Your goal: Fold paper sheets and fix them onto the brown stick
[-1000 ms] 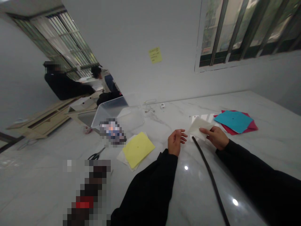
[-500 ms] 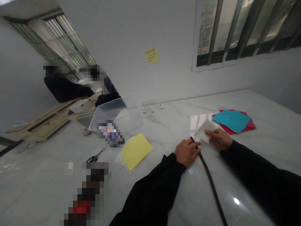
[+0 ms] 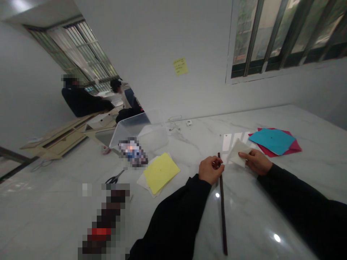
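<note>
My left hand is closed near the upper end of a long, thin, dark brown stick, with thumb and fingers pinched round it. The stick's tip pokes out beyond the fingers, and its lower part runs toward me over the table. To the right, a cream sheet of paper is pinched between the thumb and fingers of my right hand. Blue sheets lie over red sheets just past that hand. Left of my left hand, a yellow sheet rests on whitish sheets.
Black scissors lie on the marble-patterned table at left, near two blurred-out objects. Behind them stands a clear plastic bin. A small white block and a thin cable sit by the wall. Two people sit in the background.
The stick has swung so that it points more nearly straight toward me, and my left fingers have curled round it. The view has shifted slightly. My right hand keeps its hold on the paper.
</note>
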The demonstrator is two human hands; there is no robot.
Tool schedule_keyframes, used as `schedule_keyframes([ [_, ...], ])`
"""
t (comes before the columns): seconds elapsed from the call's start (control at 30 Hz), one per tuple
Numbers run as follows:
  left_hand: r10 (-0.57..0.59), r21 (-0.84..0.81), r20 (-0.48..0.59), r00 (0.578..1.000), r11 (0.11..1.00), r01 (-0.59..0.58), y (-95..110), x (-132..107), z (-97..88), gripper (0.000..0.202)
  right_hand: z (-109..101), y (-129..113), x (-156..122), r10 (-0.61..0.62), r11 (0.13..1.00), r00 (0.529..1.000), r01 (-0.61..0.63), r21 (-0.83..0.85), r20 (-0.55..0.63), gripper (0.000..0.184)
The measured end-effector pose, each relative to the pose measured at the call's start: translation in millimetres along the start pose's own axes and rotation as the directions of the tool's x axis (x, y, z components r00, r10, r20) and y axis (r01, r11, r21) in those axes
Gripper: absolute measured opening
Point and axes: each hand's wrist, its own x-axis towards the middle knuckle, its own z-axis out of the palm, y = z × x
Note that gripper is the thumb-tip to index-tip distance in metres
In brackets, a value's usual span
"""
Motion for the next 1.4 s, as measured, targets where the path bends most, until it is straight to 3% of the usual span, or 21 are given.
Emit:
schedule_keyframes([
  [0.17,-0.185,-0.398,0.051,0.981,0.898,0.19,-1.7,8.0,-8.3,0.032,-0.1,2.5,-0.4,0.012,1.0,0.999,-0.011,-0.01,0.044,0.03],
  [0.33,-0.179,-0.566,0.133,0.975,0.794,0.223,-0.7,10.8,-13.0,0.044,-0.4,1.1,-3.4,0.036,0.991,0.996,-0.025,-0.133,0.084,0.04],
  [0.53,-0.152,-0.62,0.153,0.976,0.754,0.215,-11.9,15.2,-13.4,0.042,7.1,-14.1,-10.8,-0.057,0.949,0.982,0.11,-0.296,0.183,0.037],
  [0.73,-0.175,-0.652,0.161,0.971,0.72,0.238,-21.6,17.8,-11.8,0.044,18.4,-22.7,-17.8,-0.179,0.877,0.971,0.231,-0.422,0.161,0.038],
  [0.9,-0.177,-0.651,0.171,0.969,0.718,0.246,-21.6,18.1,-12.7,0.043,18.4,-22.7,-19.5,-0.305,0.767,0.934,0.356,-0.533,0.185,0.028],
  [1.07,-0.167,-0.651,0.193,0.967,0.715,0.254,-19.4,17.9,-14.5,0.039,14.8,-21.5,-17.9,-0.441,0.64,0.855,0.514,-0.571,0.274,0.018],
  [1.2,-0.134,-0.658,0.23,0.964,0.708,0.256,-16.9,17.2,-16.4,0.036,14.0,-24.3,-16.2,-0.469,0.564,0.832,0.541,-0.624,0.297,0.018],
  [1.4,-0.14,-0.556,0.335,0.932,0.769,0.316,-17.1,17.5,-21.8,0.037,16.4,-30.4,-17.3,-0.516,0.508,0.799,0.575,-0.641,0.309,0.016],
])
